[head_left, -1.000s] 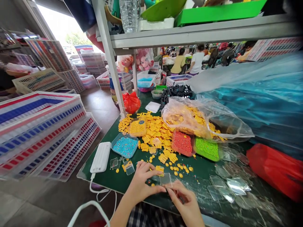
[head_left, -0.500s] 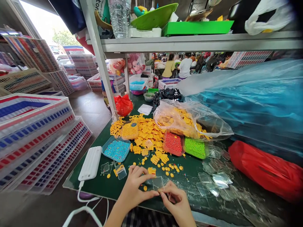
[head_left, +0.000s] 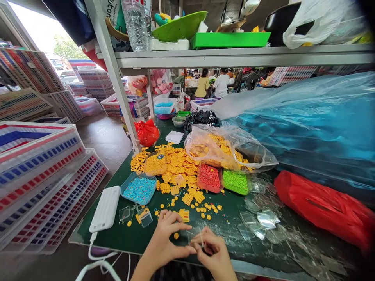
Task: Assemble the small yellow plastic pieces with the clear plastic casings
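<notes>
Head view: I watch over the link as two bare hands work at a green counter (head_left: 225, 230) in a crowded workshop. The left hand (head_left: 167, 239) spans a clear plastic square (head_left: 194, 234) between thumb and index finger, while the right hand (head_left: 213, 249) pinches its near right edge in bent fingertips. The square sits between the hands, close to the counter's near edge; its finer details are too small for me to read. A single yellow disc (head_left: 176, 235) lies between the left thumb and forefinger, and a yellow plastic piece (head_left: 184, 215) rests just beyond the index finger.

Farther out I see a heap of yellow pieces (head_left: 178, 166), flanked by blue beads (head_left: 139, 189), yellow beads (head_left: 156, 164), red beads (head_left: 209, 177) and green beads (head_left: 235, 182) in shallow containers. A translucent bag (head_left: 258, 156) spills more yellow behind them. Loose clear plates (head_left: 266, 219) are strewn on the counter to the right, near a red plastic bag (head_left: 319, 207); to the left lies a white power bank (head_left: 104, 208) with a cable plugged in. Beneath the metal shelf (head_left: 205, 59), a person in a yellow top (head_left: 202, 86) and another in white (head_left: 221, 84) appear in the background.
</notes>
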A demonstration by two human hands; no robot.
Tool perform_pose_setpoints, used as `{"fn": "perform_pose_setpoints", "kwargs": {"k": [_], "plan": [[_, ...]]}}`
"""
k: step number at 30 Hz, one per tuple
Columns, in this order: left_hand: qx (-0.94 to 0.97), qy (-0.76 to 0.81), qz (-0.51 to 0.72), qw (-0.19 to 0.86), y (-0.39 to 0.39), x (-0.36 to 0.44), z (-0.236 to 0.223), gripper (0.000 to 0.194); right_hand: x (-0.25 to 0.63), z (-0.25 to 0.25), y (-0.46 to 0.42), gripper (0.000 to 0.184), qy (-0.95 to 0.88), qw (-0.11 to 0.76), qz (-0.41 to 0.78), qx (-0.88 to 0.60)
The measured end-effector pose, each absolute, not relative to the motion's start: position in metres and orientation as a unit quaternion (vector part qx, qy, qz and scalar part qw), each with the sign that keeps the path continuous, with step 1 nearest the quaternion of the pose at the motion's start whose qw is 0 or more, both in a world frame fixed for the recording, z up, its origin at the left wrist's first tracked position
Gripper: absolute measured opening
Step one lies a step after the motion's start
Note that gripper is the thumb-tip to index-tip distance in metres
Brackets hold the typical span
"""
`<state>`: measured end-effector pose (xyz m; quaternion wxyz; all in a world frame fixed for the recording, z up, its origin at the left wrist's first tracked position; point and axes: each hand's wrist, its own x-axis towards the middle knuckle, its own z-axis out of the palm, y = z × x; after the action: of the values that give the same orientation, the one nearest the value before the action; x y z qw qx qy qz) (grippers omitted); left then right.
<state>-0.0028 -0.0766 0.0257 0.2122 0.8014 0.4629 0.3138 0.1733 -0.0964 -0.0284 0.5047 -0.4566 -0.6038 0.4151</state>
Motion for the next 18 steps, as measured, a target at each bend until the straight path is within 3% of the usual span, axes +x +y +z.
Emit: {"fn": "perform_pose_setpoints", "kwargs": {"k": [4, 8, 18], "plan": [[0.770, 0.496, 0.344, 0.208, -0.074, -0.011, 0.025, 0.037, 0.179, -0.023, -0.096, 0.027, -0.629, 0.485, 0.416, -0.443], [0.746, 0.530, 0.351, 0.198, -0.062, -0.032, 0.024, 0.036, 0.198, -0.004, -0.100, 0.021, -0.696, 0.419, 0.313, -0.493], [0.805, 0.521, 0.225, 0.171, -0.037, -0.038, -0.005, 0.038, 0.238, -0.005, -0.095, 0.027, -0.759, 0.319, 0.123, -0.553]]}}
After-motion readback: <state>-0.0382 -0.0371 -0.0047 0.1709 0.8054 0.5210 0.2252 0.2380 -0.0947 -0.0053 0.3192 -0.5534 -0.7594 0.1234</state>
